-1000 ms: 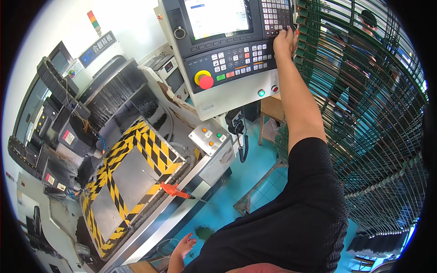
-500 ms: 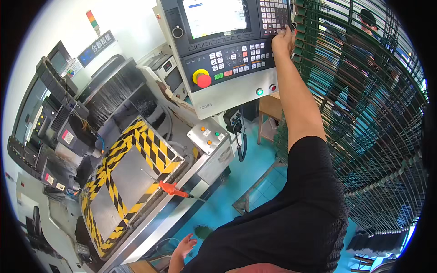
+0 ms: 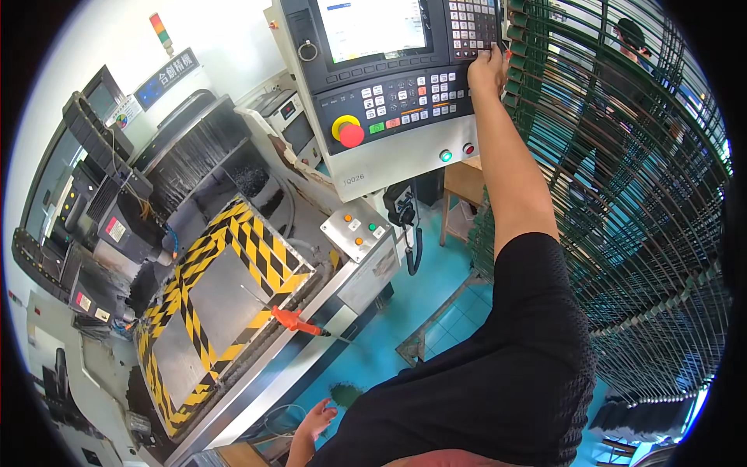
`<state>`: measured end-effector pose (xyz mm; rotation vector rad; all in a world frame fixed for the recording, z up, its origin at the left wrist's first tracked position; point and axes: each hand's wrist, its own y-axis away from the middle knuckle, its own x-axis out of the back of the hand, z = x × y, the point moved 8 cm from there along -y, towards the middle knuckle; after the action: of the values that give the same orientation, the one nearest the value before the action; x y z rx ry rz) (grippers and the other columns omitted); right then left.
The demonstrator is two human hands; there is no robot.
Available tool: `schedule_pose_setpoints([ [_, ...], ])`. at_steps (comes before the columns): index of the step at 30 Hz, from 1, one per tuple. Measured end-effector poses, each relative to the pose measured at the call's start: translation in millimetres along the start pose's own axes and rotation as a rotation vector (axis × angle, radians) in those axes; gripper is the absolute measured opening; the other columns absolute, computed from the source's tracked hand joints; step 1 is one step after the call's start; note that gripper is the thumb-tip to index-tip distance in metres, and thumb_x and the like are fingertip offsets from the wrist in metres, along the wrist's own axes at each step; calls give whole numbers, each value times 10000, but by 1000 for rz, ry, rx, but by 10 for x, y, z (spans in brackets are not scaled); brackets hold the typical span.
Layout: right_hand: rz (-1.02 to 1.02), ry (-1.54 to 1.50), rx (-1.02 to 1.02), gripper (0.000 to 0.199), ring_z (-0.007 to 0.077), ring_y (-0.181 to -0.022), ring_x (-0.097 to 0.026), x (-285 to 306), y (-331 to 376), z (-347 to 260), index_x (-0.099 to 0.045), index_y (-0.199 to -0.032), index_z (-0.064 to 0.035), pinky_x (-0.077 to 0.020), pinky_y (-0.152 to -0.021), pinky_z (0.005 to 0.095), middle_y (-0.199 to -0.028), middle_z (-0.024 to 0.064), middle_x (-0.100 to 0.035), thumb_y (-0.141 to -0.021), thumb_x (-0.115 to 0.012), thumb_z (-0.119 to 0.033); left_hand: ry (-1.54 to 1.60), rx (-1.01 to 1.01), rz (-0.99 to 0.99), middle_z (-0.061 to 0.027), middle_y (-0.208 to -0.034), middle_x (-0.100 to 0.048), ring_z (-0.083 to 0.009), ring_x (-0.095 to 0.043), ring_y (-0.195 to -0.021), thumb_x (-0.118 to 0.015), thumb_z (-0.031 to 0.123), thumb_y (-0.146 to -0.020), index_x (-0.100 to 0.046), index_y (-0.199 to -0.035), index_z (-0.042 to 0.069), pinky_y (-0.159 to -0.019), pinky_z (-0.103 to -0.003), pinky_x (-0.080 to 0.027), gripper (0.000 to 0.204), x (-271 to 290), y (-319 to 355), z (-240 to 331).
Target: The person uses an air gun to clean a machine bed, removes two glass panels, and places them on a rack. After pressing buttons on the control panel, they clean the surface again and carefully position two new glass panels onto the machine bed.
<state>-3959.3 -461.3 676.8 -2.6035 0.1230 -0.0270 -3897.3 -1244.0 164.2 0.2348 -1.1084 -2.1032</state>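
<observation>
My right hand point(image 3: 485, 76) is raised to the lower right corner of the CNC control panel point(image 3: 405, 144), beside the keypad point(image 3: 472, 27). Its fingers are bent around the panel's right edge; the fingertips are partly hidden. Low in the picture hangs my left hand point(image 3: 317, 419), holding nothing, its fingers loosely apart. A lit screen point(image 3: 372, 29), rows of white buttons and a red emergency stop button point(image 3: 351, 135) fill the panel. Left of it, the machine's bed point(image 3: 222, 292) has black and yellow striped tape, and an orange air gun point(image 3: 292, 320) rests on its front edge.
Two spindle heads point(image 3: 128, 233) stand over the bed's left side. A small button box point(image 3: 359, 231) sits at the bed's corner, with a black handheld unit point(image 3: 403, 208) beside it. Tall green wire racks point(image 3: 622, 179) crowd the right; another person point(image 3: 629, 37) shows behind them.
The view has shifted very slightly, with the panel a little lower and to the right. Both hands keep nearly the same places.
</observation>
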Motion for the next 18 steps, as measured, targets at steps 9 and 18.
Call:
schedule_pose_setpoints([
  [9, -4, -9, 2, 485, 404, -1232, -512, -6, 32, -22, -392, -1439, -135, -400, -1029, 446, -1371, 210, -517, -981, -388, -292, 19, -6, -16, -105, -1248, -582, -186, -547, -1067, -654, 267, -870, -317, -1493, 86, -887, -347, -437, 731, -7, 21, 13],
  [18, 15, -7, 19, 466, 389, -1217, -528, -20, 24, -9, -419, -1414, -143, -406, -1021, 446, -1361, 198, -529, -970, -415, -284, 35, -9, -19, -87, -1211, -595, -166, -553, -1022, -654, 258, -872, -332, -1486, 83, -857, -332, -439, 715, 3, -5, -9],
])
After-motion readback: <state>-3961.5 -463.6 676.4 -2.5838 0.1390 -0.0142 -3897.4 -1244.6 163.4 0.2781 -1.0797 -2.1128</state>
